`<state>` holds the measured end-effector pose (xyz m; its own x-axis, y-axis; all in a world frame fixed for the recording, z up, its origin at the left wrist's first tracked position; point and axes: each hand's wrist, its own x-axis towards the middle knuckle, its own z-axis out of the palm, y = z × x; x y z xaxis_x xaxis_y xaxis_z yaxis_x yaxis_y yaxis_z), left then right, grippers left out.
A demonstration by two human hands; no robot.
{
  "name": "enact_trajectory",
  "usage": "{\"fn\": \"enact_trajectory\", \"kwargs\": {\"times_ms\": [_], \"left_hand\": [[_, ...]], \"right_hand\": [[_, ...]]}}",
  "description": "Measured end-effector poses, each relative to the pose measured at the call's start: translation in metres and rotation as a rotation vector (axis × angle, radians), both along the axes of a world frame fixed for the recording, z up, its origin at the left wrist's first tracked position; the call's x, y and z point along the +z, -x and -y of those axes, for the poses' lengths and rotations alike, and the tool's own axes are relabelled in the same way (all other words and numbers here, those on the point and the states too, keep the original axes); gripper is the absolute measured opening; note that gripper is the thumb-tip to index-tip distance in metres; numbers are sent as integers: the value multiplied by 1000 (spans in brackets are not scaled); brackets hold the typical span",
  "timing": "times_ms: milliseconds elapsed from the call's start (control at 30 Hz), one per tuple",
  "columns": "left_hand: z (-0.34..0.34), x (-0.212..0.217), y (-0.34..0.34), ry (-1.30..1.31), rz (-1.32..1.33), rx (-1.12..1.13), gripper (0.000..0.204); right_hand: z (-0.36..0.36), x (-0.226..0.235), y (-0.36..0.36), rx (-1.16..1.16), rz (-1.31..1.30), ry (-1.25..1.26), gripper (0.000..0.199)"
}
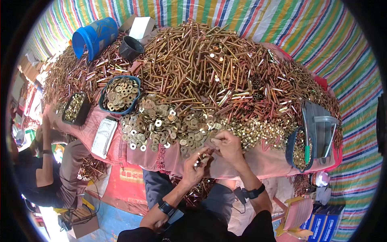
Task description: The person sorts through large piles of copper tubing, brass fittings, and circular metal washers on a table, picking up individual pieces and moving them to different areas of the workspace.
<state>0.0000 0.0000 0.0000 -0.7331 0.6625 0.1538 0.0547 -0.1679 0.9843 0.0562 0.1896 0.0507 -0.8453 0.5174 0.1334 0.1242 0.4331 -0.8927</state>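
We see our left hand (193,168) turned partly upward, its fingers curled inward so that it is mostly closed around a few small metal pieces (196,164); their exact shape is too small for us to make out. These pieces sit at the fingers, above the near part of the pink cloth (219,168).

Our right hand (229,148) is just beside it, a little farther forward, with the fingers bent and the thumb and index fingertip brought close together. We cannot tell whether anything is pinched between them, nor whether the two hands touch. Each wrist wears a dark band.

Ahead of our left hand we have a spread of flat round washers (161,121), and beyond our right hand a bank of small brassy nuts (264,133). Behind both rises a broad heap of copper-coloured metal rods (193,64).

To the left we see a blue-rimmed basin (104,105) filled with washers, and a dark tray (84,114) holding small brassy parts. To the right stands a blue tub (290,151) of similar parts, near a grey bin (322,141). At the far left another person (44,161) sits beside the heap.
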Motion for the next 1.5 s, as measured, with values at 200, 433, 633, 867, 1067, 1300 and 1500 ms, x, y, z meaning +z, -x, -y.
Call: {"fn": "enact_trajectory", "kwargs": {"times_ms": [200, 433, 633, 867, 1067, 1300, 1500], "left_hand": [[6, 2, 5, -8, -4, 64, 40], [5, 0, -2, -89, 20, 113, 30], [8, 8, -5, -82, -40, 182, 16], [7, 13, -6, -26, -126, 217, 11], [3, 10, -13, -44, -154, 283, 13], [1, 4, -13, -94, -126, 232, 16], [4, 9, -14, -69, -100, 205, 17]], "right_hand": [[34, 49, -13, 136, 62, 698, 17], [60, 53, -8, 50, 20, 574, 25], [42, 42, -8, 47, 63, 366, 21], [-50, 36, 40, -253, 43, -680, 21], [-81, 44, 65, -71, 276, -1114, 20], [-58, 90, 10, 68, 151, -267, 15], [-16, 118, -23, 214, 171, 92, 22]]}}
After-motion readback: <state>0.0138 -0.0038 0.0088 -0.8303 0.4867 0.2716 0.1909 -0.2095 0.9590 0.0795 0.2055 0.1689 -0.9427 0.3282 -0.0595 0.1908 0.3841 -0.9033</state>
